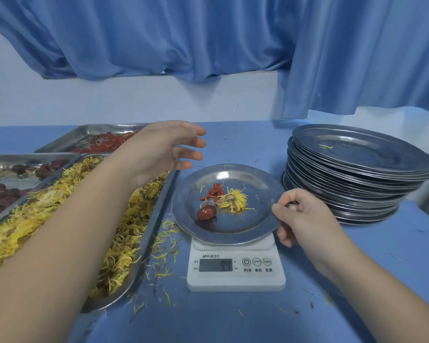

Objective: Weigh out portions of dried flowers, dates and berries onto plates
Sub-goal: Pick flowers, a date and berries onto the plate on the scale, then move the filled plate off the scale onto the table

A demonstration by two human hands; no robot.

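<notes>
A metal plate (255, 226) rests on a white digital scale (235, 273) whose display reads 94. On the plate lie a yellow dried flower (233, 200), a few red berries (213, 191) and one red date (206, 213). My right hand (300, 216) pinches the plate's right rim between thumb and fingers. My left hand (164, 152) hovers with fingers spread and nothing in it, above the left trays, just left of the plate. The big tray (156, 216) of yellow dried flowers (60, 209) lies under my left forearm.
A tray of red berries (102, 143) sits at the back left, and a tray of dark dates (15, 179) at the far left. A tall stack of metal plates (357, 174) stands to the right. Loose yellow petals (164, 263) litter the blue table near the scale.
</notes>
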